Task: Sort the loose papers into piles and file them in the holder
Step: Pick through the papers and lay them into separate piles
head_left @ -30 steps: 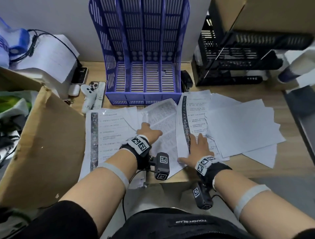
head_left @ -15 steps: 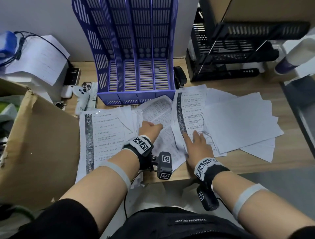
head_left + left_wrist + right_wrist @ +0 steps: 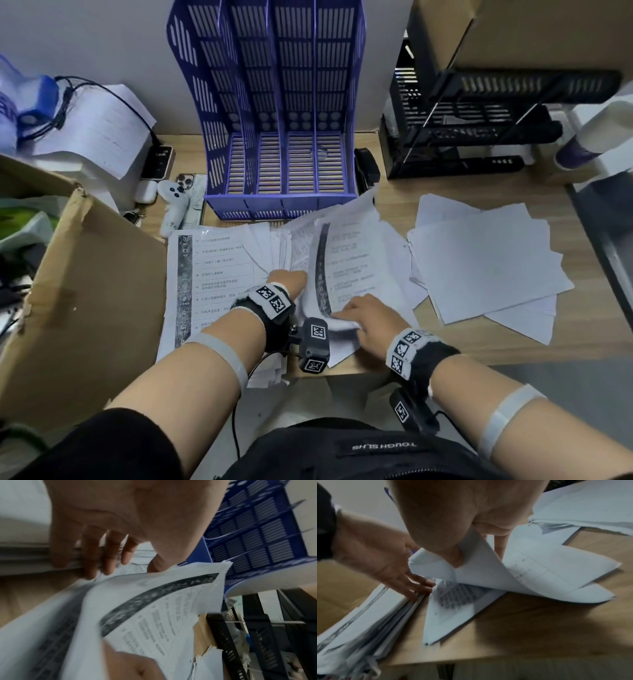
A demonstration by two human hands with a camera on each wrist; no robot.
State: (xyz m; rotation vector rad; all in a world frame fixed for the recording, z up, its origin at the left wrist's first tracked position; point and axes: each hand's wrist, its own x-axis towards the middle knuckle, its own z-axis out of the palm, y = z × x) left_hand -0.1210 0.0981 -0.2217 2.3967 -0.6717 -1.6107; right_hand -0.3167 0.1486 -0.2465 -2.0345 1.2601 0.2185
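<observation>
This is an office desk, crowded and in everyday use. A wooden surface (image 3: 479, 346) stands against a plain pale wall and carries a purple slotted file holder (image 3: 281, 113) with upright compartments, a black tiered letter tray (image 3: 479, 137) beside it, and printed sheets (image 3: 352, 260) spread about, with a stack of papers (image 3: 212, 274) to the left. Along the back edge lie a phone (image 3: 186, 180), a white game controller (image 3: 173, 205) and a cabled device (image 3: 157, 162). An open cardboard box (image 3: 89, 301) stands at the left, and another carton (image 3: 513, 31) sits above the tray.
</observation>
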